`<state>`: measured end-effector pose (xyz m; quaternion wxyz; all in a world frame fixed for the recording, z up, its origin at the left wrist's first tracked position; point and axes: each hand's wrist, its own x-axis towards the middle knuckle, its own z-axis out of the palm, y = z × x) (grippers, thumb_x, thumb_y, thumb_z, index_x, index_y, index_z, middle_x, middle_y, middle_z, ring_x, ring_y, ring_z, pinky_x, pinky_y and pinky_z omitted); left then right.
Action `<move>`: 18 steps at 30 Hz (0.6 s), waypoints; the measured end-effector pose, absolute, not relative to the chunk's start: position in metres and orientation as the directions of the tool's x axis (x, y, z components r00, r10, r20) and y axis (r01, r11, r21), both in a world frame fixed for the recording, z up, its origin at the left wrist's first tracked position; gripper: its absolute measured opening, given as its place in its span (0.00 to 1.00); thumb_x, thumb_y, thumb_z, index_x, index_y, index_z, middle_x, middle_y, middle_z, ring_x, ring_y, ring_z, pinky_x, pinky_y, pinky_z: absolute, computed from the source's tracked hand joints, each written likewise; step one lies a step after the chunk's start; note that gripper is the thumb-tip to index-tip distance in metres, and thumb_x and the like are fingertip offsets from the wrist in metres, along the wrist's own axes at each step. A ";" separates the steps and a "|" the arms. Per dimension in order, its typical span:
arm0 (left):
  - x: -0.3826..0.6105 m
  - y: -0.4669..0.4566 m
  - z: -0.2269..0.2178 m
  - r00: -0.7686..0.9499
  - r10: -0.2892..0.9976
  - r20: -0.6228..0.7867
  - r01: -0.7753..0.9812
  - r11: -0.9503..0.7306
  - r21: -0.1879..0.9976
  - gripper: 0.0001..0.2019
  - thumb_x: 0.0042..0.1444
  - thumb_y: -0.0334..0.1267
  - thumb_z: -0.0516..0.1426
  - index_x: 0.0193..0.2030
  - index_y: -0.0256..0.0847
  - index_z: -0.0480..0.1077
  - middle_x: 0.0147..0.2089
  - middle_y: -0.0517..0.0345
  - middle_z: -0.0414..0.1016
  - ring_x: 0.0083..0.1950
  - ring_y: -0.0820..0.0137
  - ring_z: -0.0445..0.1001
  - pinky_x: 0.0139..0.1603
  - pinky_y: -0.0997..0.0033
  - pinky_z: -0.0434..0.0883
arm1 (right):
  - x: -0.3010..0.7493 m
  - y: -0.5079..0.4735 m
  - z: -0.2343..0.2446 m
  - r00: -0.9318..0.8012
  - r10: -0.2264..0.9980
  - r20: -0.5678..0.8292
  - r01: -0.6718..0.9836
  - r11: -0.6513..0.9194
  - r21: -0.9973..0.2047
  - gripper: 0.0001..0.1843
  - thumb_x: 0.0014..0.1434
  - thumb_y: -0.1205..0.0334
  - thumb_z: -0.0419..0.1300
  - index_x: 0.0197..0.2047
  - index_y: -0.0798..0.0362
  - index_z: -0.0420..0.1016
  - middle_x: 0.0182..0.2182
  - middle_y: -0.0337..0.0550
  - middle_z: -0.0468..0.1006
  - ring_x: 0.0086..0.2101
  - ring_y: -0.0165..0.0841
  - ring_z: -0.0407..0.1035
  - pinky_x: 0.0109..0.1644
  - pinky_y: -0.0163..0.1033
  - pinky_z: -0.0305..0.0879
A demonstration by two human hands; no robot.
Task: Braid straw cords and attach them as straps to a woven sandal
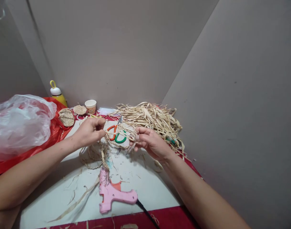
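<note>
My left hand [91, 129] is closed in a pinch on a thin braided straw cord [109, 133], its fingertips left of the scissors. Across from it, my right hand [146, 140] has thumb and fingers closed on looped strands of the same cord. Between and just behind the hands lie scissors [121, 136] with one orange and one green handle loop, partly covered by cord. More braided cord [95, 154] hangs or lies in loose coils below my left hand. A pink glue gun [112, 192] rests on the white board in front, its nozzle end near the cord.
A heap of dry straw strips [150, 119] lies at the back right. Woven straw discs [66, 117], a paper cup [90, 106] and a yellow bottle [58, 95] stand at the back left. Plastic bags [23, 121] fill the left side. Grey walls enclose the white board [52, 203].
</note>
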<state>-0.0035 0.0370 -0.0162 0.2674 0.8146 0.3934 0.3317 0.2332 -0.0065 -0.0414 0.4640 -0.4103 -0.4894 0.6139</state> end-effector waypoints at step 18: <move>0.009 0.034 -0.027 0.543 0.830 -0.125 -0.020 0.161 0.987 0.17 0.46 0.38 0.67 0.42 0.36 0.72 0.36 0.51 0.82 0.35 0.70 0.79 0.38 0.72 0.70 | 0.219 -0.019 -0.040 -0.121 0.992 0.046 0.042 0.051 -0.998 0.09 0.42 0.70 0.57 0.28 0.50 0.62 0.17 0.27 0.65 0.17 0.24 0.57 0.20 0.30 0.53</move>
